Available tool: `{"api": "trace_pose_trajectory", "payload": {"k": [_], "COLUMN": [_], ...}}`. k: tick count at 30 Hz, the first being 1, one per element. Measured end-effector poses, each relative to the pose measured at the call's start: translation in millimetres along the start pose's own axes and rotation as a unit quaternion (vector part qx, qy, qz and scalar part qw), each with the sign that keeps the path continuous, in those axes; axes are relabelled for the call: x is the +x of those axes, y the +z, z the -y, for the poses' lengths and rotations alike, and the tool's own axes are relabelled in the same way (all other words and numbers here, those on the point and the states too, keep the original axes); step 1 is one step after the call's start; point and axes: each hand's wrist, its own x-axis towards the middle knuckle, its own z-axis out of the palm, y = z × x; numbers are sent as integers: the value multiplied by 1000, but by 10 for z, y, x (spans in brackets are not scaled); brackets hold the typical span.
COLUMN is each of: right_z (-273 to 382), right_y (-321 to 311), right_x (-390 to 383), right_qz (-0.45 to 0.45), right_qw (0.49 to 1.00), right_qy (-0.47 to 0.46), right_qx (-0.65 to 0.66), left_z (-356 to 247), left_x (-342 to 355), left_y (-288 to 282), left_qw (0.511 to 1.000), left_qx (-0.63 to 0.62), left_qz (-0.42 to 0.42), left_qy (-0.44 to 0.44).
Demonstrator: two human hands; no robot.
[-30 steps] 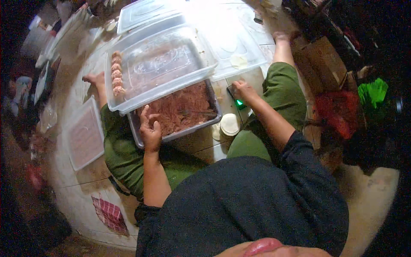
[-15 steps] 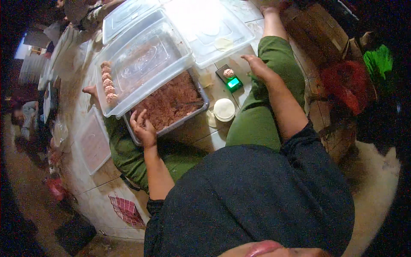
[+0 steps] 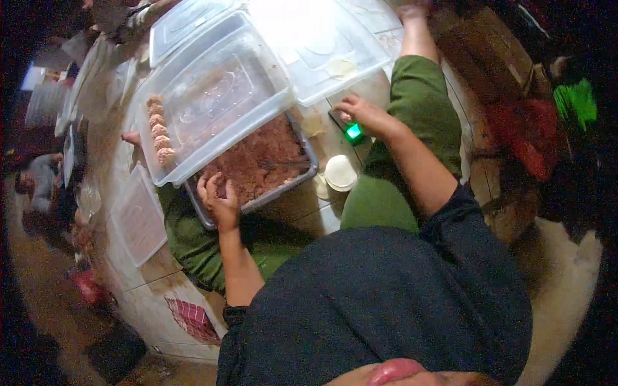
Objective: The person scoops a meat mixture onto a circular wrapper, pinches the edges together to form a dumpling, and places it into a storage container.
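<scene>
My right hand (image 3: 368, 118) reaches over a small black kitchen scale with a lit green display (image 3: 353, 132). Its fingers curl round a ball of minced filling (image 3: 346, 118), mostly covered by them; whether the ball still touches the scale is hidden. My left hand (image 3: 219, 201) rests at the near left edge of a tub of brown minced filling (image 3: 261, 157), fingers bent and apart, holding nothing. A clear plastic lid or tray (image 3: 219, 96) lies slanted across the tub's far side, with several filling balls (image 3: 161, 138) in a row along its left side.
Round white dough wrappers (image 3: 340, 172) lie stacked between the tub and my right leg. Beyond the scale a clear container (image 3: 322, 58) holds a single wrapper (image 3: 342, 68). Another flat lid (image 3: 138, 215) and a red checked cloth (image 3: 192, 320) lie on the tiled floor at left.
My right hand has moved left from beside my knee onto the ball on the scale, and its fingers have closed in. My left hand has shifted slightly lower at the tub's edge.
</scene>
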Motion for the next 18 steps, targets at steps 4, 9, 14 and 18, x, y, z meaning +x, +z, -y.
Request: {"api": "trace_pose_trajectory", "payload": {"k": [4, 9, 14, 18], "right_z": [227, 59, 1286, 2117], "right_y": [-36, -149, -1189, -1352], "right_x": [174, 11, -3, 421], "right_qz": [67, 93, 186, 108], "right_qw": [971, 949, 949, 976], "right_qy": [189, 157, 60, -96], "right_qx": [130, 257, 247, 162], "left_z": [-59, -38, 0, 242], "left_x": [-20, -74, -29, 60], "left_y": [-46, -187, -682, -850], "left_qw": [999, 988, 978, 908], "left_qx": [30, -150, -158, -355], "left_qz": [-18, -37, -134, -213], "left_qy": [32, 3, 1, -63]}}
